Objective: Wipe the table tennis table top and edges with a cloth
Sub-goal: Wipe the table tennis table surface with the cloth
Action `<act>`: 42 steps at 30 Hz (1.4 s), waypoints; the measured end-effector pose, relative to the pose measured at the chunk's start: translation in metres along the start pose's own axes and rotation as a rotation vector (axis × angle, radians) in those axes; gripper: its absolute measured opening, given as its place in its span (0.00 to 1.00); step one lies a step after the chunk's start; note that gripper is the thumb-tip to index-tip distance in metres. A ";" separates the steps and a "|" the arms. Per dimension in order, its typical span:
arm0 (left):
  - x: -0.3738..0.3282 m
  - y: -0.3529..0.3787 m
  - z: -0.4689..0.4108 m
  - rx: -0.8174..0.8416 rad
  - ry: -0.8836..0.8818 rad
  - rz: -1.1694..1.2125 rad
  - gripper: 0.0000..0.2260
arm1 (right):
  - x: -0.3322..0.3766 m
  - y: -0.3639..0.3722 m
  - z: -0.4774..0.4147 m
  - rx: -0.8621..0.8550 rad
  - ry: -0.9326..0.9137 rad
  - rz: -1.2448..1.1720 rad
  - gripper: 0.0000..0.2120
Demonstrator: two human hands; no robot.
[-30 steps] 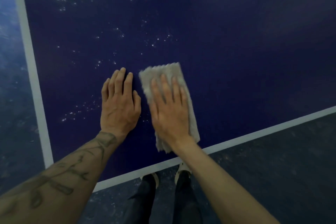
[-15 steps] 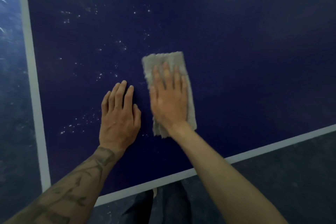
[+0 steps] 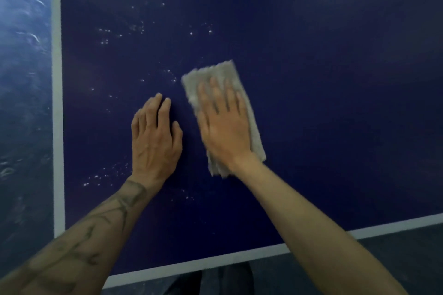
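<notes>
The right hand [image 3: 224,127] and the cloth [image 3: 215,72] under it are now lying farther in from the near white line [image 3: 215,262] than half a second ago, having slid away from the person across the table tennis table [image 3: 335,79]. The hand is pressing palm-down on the grey folded cloth with its fingers straight and slightly spread, covering most of the cloth's middle. The cloth is lying flat on the dark blue top, its far end and right edge showing past the fingers, its near corner sticking out by the wrist. Both hand and cloth are looking blurred. The left hand [image 3: 154,141] is resting flat on the bare top just beside the cloth, not touching it, with fingers straight and close together; its forearm is bearing a dark tattoo [image 3: 107,213]. White specks [image 3: 105,176] are dotting the surface left of and beyond the hands. Another white line [image 3: 57,127] is running along the table's left edge, with mottled floor [image 3: 24,79] beyond it
</notes>
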State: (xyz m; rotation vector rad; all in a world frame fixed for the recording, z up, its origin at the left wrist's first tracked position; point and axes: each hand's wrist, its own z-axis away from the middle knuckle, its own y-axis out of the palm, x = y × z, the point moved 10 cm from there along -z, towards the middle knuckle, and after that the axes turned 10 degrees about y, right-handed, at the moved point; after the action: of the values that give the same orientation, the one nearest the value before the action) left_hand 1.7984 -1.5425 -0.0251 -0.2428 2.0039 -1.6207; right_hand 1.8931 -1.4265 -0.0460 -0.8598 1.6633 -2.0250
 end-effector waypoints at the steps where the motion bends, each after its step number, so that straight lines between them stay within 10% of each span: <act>1: 0.002 0.000 -0.010 -0.004 -0.021 0.001 0.22 | 0.003 0.004 0.018 0.020 -0.093 0.013 0.28; 10: 0.014 0.013 -0.095 -0.003 -0.042 -0.016 0.22 | -0.089 -0.031 -0.092 -0.028 0.314 -0.033 0.28; 17: 0.024 0.020 -0.104 -0.015 -0.087 -0.030 0.22 | -0.024 -0.002 -0.035 0.046 -0.259 0.059 0.28; 25: 0.026 0.021 -0.108 -0.003 -0.094 -0.037 0.23 | -0.084 -0.037 -0.178 -0.001 0.299 -0.035 0.28; 32: 0.026 0.020 -0.110 0.012 -0.095 -0.049 0.24 | 0.000 -0.008 -0.114 0.109 -0.248 0.079 0.28; 39: 0.026 0.021 -0.110 0.017 -0.107 -0.033 0.24 | -0.073 -0.043 -0.234 0.024 0.249 -0.013 0.29; 42: 0.027 0.023 -0.110 0.015 -0.106 -0.037 0.24 | -0.030 -0.033 -0.249 0.025 0.166 -0.011 0.29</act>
State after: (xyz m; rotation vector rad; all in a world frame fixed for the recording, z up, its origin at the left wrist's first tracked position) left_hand 1.7237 -1.4557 -0.0406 -0.3552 1.9174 -1.6100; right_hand 1.7522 -1.2164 -0.0479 -0.7110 1.7185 -2.1712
